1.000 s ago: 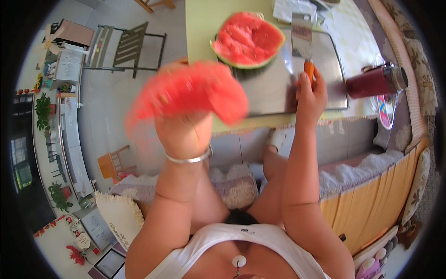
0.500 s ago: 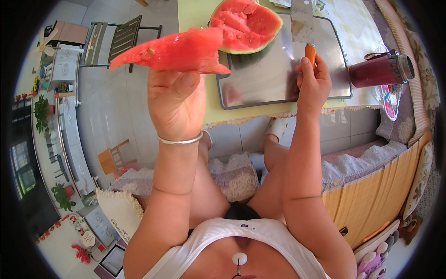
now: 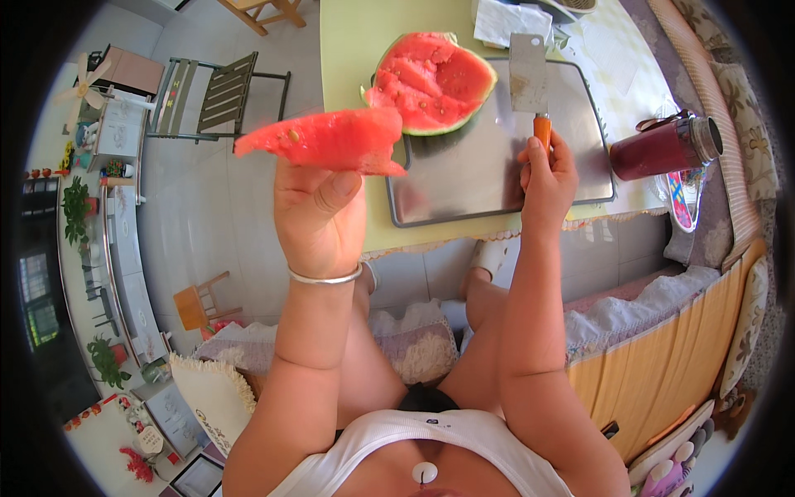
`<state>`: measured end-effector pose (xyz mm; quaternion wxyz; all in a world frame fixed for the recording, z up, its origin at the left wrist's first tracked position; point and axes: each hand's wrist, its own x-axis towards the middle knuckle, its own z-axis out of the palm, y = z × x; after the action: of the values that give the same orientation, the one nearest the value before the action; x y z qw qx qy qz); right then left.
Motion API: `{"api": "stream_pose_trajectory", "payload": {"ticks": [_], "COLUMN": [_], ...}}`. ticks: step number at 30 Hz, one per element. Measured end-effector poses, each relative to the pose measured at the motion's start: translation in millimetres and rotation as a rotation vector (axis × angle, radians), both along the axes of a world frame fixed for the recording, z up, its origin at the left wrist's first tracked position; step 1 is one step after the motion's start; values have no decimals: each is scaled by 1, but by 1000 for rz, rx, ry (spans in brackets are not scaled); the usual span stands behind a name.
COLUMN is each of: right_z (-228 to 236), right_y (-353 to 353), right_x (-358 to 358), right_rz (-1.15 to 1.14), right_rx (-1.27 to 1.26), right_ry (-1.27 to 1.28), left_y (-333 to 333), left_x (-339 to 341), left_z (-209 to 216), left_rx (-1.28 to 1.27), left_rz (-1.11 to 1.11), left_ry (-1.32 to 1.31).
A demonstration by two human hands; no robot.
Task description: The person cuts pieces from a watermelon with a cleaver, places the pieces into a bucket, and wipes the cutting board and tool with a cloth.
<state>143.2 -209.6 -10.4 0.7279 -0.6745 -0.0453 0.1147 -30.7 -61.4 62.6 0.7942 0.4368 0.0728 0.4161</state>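
My left hand point(image 3: 323, 211) grips a long piece of red watermelon flesh point(image 3: 331, 141), thumb in front and the other fingers hidden behind it. The piece is raised left of the cutting board, tapering to a point at its left end. In my right hand point(image 3: 550, 178) is the orange handle of a kitchen knife point(image 3: 528, 79), its broad blade pointing away from me above the board. A cut watermelon point(image 3: 431, 83) with a green rind rests at the far left of the metal cutting board point(image 3: 472, 178), its hollowed red face up.
A purple bottle point(image 3: 658, 149) lies right of the board on the cloth-covered table point(image 3: 352, 50). White paper point(image 3: 509, 23) is behind the knife. A slatted folding chair point(image 3: 228, 91) and a small wooden stool point(image 3: 199, 302) stand on the floor to the left. A sofa point(image 3: 654, 331) extends along my right.
The table, watermelon and both hands appear lower in the view, showing more of the table's far side. Both hands keep their holds on the watermelon piece and the knife.
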Motion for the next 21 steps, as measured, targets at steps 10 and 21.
{"api": "stream_pose_trajectory", "payload": {"ticks": [10, 21], "right_z": [5, -6], "right_y": [-7, -11], "right_x": [3, 10], "right_rz": [26, -74], "right_rx": [18, -103], "right_ry": [59, -109], "left_y": [-5, -10], "left_x": [4, 1], "left_z": [12, 14], "left_rx": [-31, -73], "left_rz": [22, -31], "left_ry": [57, 65]}}
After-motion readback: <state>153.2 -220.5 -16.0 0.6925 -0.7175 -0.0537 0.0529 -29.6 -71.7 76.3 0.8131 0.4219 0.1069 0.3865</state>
